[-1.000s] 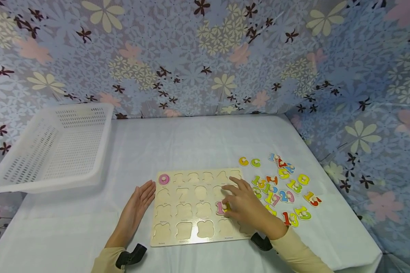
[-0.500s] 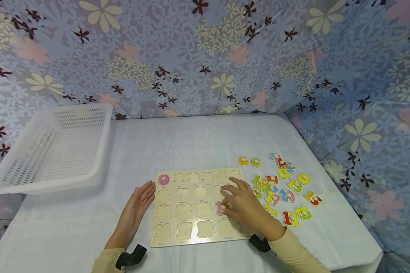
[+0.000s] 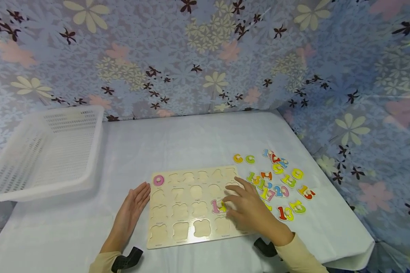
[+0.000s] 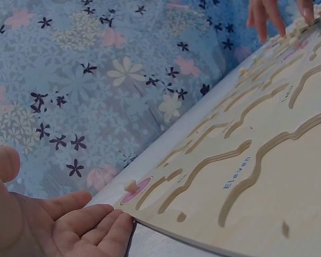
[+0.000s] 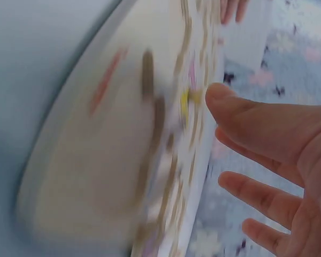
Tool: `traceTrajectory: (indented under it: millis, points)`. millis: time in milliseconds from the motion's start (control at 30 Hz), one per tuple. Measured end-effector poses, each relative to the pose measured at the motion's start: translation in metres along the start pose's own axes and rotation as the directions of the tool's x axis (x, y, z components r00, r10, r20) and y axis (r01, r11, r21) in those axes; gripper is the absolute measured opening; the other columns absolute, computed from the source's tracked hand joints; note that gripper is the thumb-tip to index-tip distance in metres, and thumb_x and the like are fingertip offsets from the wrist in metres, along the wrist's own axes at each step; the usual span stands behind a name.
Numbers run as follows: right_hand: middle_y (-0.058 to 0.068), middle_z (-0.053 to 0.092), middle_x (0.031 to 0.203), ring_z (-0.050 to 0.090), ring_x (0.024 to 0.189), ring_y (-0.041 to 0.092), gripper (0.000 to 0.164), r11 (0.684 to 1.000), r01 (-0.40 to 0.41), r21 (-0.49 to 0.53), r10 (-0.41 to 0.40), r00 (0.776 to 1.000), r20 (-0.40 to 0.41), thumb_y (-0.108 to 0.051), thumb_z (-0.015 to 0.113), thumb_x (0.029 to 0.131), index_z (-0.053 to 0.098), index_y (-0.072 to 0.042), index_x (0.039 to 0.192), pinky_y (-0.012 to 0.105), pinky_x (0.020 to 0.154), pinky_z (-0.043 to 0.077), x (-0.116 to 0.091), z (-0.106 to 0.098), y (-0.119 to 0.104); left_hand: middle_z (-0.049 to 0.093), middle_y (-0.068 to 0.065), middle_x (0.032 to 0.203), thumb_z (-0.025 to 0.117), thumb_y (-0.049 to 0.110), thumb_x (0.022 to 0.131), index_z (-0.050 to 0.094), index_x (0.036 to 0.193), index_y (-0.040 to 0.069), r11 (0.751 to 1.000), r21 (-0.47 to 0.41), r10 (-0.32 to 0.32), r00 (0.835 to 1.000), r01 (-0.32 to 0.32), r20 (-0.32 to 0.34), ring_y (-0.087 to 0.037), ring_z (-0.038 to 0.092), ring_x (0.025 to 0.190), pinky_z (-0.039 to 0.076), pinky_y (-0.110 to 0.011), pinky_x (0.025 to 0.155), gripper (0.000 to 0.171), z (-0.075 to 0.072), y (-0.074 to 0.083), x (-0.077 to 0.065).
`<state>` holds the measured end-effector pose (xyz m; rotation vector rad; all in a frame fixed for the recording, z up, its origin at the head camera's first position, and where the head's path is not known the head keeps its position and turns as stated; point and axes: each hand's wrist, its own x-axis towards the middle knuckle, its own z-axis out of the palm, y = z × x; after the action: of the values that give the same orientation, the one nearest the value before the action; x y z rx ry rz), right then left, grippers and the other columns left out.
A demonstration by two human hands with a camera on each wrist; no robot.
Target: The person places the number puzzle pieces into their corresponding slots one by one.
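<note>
1. Sleeves point(image 3: 104, 263) nearest, pale; a black mount point(image 3: 128, 259) at the left wrist.
2. Left hand point(image 3: 131, 208): grip slack, fingers extended, nothing held. Fingertips meet the left edge of the wooden board point(image 3: 191, 239). Light pressure there should guard against sliding.
3. Right hand point(image 3: 251, 210): grip spread, thumb apart from the fingers, no hold seen. Sits just beside the 14 piece point(image 3: 219, 206); whether thumb touches the knob point(image 5: 194, 97), cannot tell.
4. 14 piece, pink and yellow, lies at the board's third row, fourth place. Flush or proud, cannot tell. Best practice, in my judgement: compare its outline with the recess, turn it slightly by the knob if an edge rides up, then press evenly across both digits.
5. Pink zero point(image 3: 158, 180) sits in the board's far left corner.
6. Loose number pieces point(image 3: 267, 194) to the right, several overlapping. Lifting singly by the knob should spare neighbours.
7. White basket point(image 3: 93, 167), far left on the counter point(image 3: 174, 136); flowered cloth point(image 3: 177, 45) behind.
</note>
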<state>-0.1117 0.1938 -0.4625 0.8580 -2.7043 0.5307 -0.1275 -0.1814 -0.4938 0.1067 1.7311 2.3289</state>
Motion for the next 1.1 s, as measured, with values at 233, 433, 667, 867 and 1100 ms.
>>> traceTrajectory:
  millis: [233,433,667,867,1100]
  points:
    - [0.013,0.06,0.125,0.031,0.133,0.044,0.036,0.987,-0.158,-0.016,0.158,0.987,-0.028,-0.019,0.089,0.067,0.075,-0.014,0.1,0.07,0.1,0.026,-0.025,-0.028,0.025,0.01,-0.021,0.158,0.015,0.04,0.107,0.008,0.152,-0.005,1.0,-0.006,0.029,1.0,-0.029,0.006,-0.032,0.013,0.145,0.03,-0.022,0.11,0.064,-0.004,0.003,-0.005]
    - [0.02,0.06,0.121,0.032,0.128,0.051,0.036,0.962,-0.271,-0.021,0.267,0.957,-0.117,-0.011,0.089,0.066,0.074,-0.009,0.099,0.077,0.093,0.024,-0.053,-0.049,0.064,0.012,-0.019,0.159,0.017,0.043,0.107,0.009,0.152,-0.003,1.0,-0.002,0.007,1.0,-0.007,-0.025,-0.03,0.015,0.145,0.03,-0.022,0.11,0.065,-0.003,0.005,-0.007]
    - [0.034,0.048,0.128,0.022,0.127,0.06,0.046,0.83,-0.558,0.004,0.556,0.826,-0.09,-0.026,0.079,0.081,0.065,0.001,0.114,0.082,0.089,0.019,-0.097,-0.063,0.125,0.013,-0.017,0.159,0.017,0.042,0.107,0.009,0.153,-0.002,1.0,0.012,0.0,1.0,0.0,-0.018,-0.029,0.016,0.145,0.031,-0.022,0.11,0.064,-0.001,0.002,-0.005]
    - [0.036,0.047,0.126,0.022,0.124,0.064,0.051,0.769,-0.637,-0.054,0.633,0.77,-0.082,-0.035,0.069,0.09,0.061,0.007,0.118,0.084,0.087,0.019,-0.11,-0.077,0.143,0.012,-0.018,0.159,0.016,0.041,0.107,0.009,0.153,-0.003,1.0,0.011,0.009,1.0,-0.009,0.005,-0.029,0.015,0.145,0.029,-0.023,0.111,0.064,0.001,0.001,-0.004]
    - [0.035,0.048,0.124,0.024,0.121,0.064,0.043,0.734,-0.665,-0.136,0.666,0.744,-0.045,-0.031,0.071,0.088,0.066,0.006,0.108,0.081,0.085,0.023,-0.116,-0.083,0.155,0.012,-0.019,0.159,0.015,0.04,0.107,0.008,0.152,-0.003,1.0,0.015,0.016,1.0,-0.016,0.016,-0.03,0.015,0.145,0.03,-0.022,0.11,0.063,0.003,0.001,-0.002]
